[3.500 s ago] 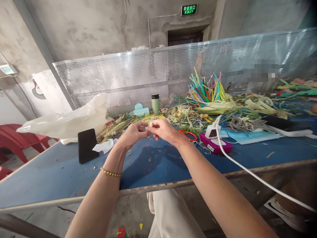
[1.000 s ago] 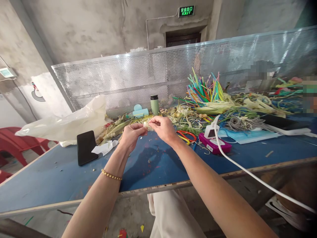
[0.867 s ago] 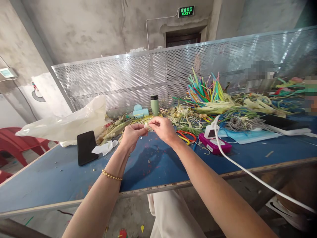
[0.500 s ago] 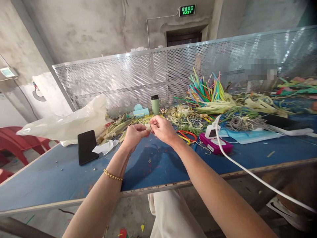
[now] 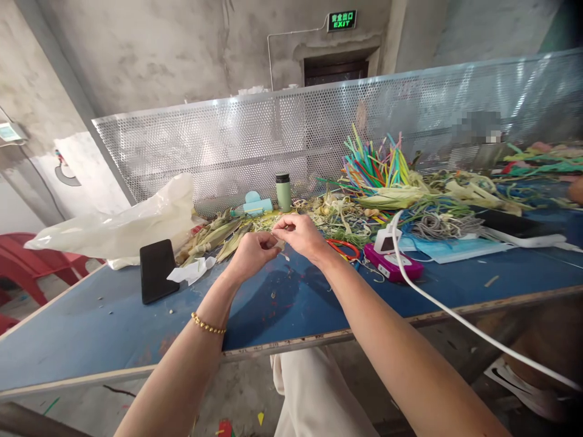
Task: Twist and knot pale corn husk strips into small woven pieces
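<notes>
Over the middle of the blue table (image 5: 122,325), both my hands meet with fingertips almost touching. My left hand (image 5: 254,255), below a gold bead bracelet on the wrist, is closed with thumb and forefinger pinched. My right hand (image 5: 300,235) is closed in a pinch too. A small pale piece (image 5: 283,247), perhaps dried husk, shows between the fingers; much of it is hidden. Just behind the hands lie dried corn husks (image 5: 228,240) and a heap of plant fibres (image 5: 341,218). Close to my right wrist is an orange-handled tool (image 5: 348,247), partly covered.
A black phone (image 5: 157,270), crumpled white paper (image 5: 194,271) and plastic bag (image 5: 122,221) are on the left. A green bottle (image 5: 283,194) stands behind. Colourful pipe cleaners (image 5: 376,164), a magenta box (image 5: 392,264) and white cable (image 5: 437,298) are on the right.
My left hand has shifted slightly right and down, its fingertips now below those of my right hand. The pale piece shows less between them. The view has shifted slightly.
</notes>
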`<state>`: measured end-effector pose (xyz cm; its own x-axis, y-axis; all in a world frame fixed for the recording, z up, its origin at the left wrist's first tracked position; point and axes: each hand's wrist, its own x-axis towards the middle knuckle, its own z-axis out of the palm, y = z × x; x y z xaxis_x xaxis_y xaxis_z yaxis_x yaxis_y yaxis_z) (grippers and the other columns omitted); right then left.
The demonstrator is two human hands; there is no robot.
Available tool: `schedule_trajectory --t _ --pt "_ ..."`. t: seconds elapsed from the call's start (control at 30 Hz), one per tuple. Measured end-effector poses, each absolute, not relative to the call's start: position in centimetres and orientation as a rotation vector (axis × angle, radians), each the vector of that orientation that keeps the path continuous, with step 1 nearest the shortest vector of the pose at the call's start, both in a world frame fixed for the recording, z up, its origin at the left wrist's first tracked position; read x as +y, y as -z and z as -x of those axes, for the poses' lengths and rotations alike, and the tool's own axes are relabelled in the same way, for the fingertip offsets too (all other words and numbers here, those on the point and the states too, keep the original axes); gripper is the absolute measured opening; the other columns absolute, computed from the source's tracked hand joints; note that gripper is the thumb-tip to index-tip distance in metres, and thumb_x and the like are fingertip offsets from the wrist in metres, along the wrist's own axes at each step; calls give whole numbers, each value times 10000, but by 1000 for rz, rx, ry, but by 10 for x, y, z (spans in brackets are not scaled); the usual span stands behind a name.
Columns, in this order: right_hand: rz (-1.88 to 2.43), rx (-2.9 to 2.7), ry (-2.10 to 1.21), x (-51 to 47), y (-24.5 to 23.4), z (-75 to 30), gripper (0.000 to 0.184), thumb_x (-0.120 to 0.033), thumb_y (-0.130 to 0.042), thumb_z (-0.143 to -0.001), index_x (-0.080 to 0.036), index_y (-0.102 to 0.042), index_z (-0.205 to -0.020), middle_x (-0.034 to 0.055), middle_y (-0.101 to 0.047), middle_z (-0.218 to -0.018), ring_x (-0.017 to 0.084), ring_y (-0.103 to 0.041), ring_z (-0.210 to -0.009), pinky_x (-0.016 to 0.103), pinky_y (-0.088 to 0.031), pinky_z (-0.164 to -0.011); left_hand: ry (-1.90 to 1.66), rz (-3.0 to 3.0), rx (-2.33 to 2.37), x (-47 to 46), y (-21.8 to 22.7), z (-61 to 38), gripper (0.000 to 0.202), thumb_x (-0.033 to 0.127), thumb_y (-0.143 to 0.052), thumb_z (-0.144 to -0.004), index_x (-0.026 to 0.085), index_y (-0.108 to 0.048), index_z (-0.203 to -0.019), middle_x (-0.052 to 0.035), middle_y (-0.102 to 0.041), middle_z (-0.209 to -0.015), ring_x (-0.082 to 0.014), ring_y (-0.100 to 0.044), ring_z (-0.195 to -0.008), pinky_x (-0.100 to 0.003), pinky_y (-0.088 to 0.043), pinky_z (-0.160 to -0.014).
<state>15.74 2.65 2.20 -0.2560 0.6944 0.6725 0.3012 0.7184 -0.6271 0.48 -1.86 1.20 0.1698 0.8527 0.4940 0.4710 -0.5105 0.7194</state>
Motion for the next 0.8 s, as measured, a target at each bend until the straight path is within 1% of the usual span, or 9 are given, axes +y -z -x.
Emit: schedule_trajectory --t 0.1,0.17,0.23,0.33,0.47,0.57,0.67,0.73,0.8 --pt "728 -1793 -597 28 -22 -158 46 -164 -689 -724 -157 -696 -679 26 -694 -701 143 -584 -675 276 -452 -677 -1231 -2038 1198 -22 -14 -6 214 257 -691 -680 170 -561 -534 47 -410 -522 -90 -309 -526 -265 -214 -522" --pt "680 -1785 -721 28 -22 -159 62 -211 -694 -730 -153 -701 -708 23 -690 -696 140 -587 -671 269 -459 -662 -1220 -1992 1151 -24 -15 -6 210 266 -708 -681 168 -583 -542 39 -443 -528 -92 -330 -527 -266 -229 -525" --pt "662 -1783 -811 27 -22 -160 120 -268 -704 -737 -149 -711 -750 14 -672 -670 128 -568 -632 256 -446 -617 -1225 -1897 1090 -25 -16 -6 182 268 -730 -667 165 -621 -563 19 -515 -557 -101 -395 -545 -265 -282 -547" --pt "675 -1757 -857 26 -22 -161 195 -334 -721 -734 -144 -711 -774 -14 -609 -591 102 -504 -543 233 -387 -526 -1219 -1729 1014 -24 -15 -6 121 250 -749 -643 160 -673 -613 -12 -610 -622 -122 -502 -603 -275 -374 -625" --pt "656 -1726 -904 26 -23 -161 241 -384 -728 -740 -148 -683 -765 -30 -564 -546 89 -483 -491 219 -376 -477 -1229 -1658 977 -21 -13 -4 114 227 -764 -629 162 -671 -612 7 -598 -617 -114 -519 -609 -274 -396 -652" --pt "655 -1742 -894 26 -22 -162 270 -418 -727 -757 -157 -657 -769 -29 -567 -545 87 -486 -465 215 -388 -458 -1232 -1650 939 -21 -13 -2 108 233 -775 -643 156 -700 -660 -3 -630 -668 -112 -536 -627 -274 -408 -660" --pt "685 -1775 -854 26 -21 -162 260 -421 -679 -813 -166 -631 -800 -33 -572 -550 76 -454 -413 211 -349 -423 -1239 -1621 910 -22 -14 -2 150 248 -802 -642 148 -714 -713 -23 -667 -718 -111 -565 -627 -272 -415 -644" --pt "694 -1808 -791 26 -20 -162 236 -401 -641 -847 -169 -616 -812 -42 -552 -543 70 -421 -403 211 -314 -419 -1217 -1581 913 -23 -15 -1 203 274 -818 -644 148 -710 -761 -30 -675 -695 -125 -594 -603 -277 -417 -614" --pt "682 -1835 -694 26 -20 -162 215 -373 -624 -860 -168 -606 -797 -41 -540 -554 75 -426 -444 215 -317 -452 -1172 -1529 923 -24 -16 -1 261 307 -826 -650 149 -703 -817 -42 -682 -664 -149 -619 -577 -290 -426 -589"
